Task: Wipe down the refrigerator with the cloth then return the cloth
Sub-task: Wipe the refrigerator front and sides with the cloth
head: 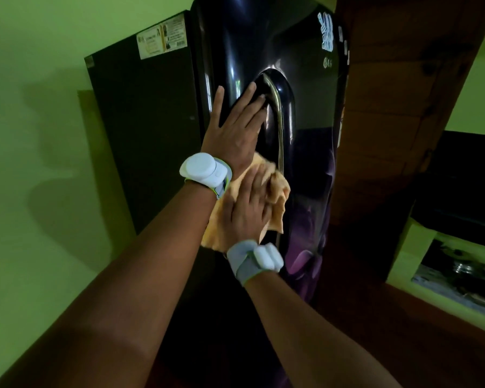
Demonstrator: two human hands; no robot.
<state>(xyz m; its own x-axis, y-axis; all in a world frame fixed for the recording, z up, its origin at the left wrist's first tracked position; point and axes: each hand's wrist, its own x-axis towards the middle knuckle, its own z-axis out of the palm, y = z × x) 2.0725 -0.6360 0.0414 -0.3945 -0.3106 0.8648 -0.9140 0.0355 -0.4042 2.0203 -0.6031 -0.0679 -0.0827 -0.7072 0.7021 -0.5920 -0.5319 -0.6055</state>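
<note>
One dark refrigerator (263, 51) stands against the green wall, with one orange cloth (275, 191) pressed against its door beside the handle (277, 121). Two hands show. The right hand (247, 208) lies flat, fingers spread, pinning the cloth to the door. The left hand (235, 127) rests open on the door above, holding nothing.

One refrigerator (249, 65) stands in view, and everything else is counted from it. Two hands lie flat against its door: the left hand (237, 127) beside the door's one curved handle (276, 121), the right hand (247, 211) below it. One orange cloth (276, 191) is under the right hand. Two white wrist devices sit just short of the door, one on the left wrist (200, 169), one on the right wrist (266, 257). Two paper stickers (161, 37) sit on the refrigerator's side panel near its top.
</note>
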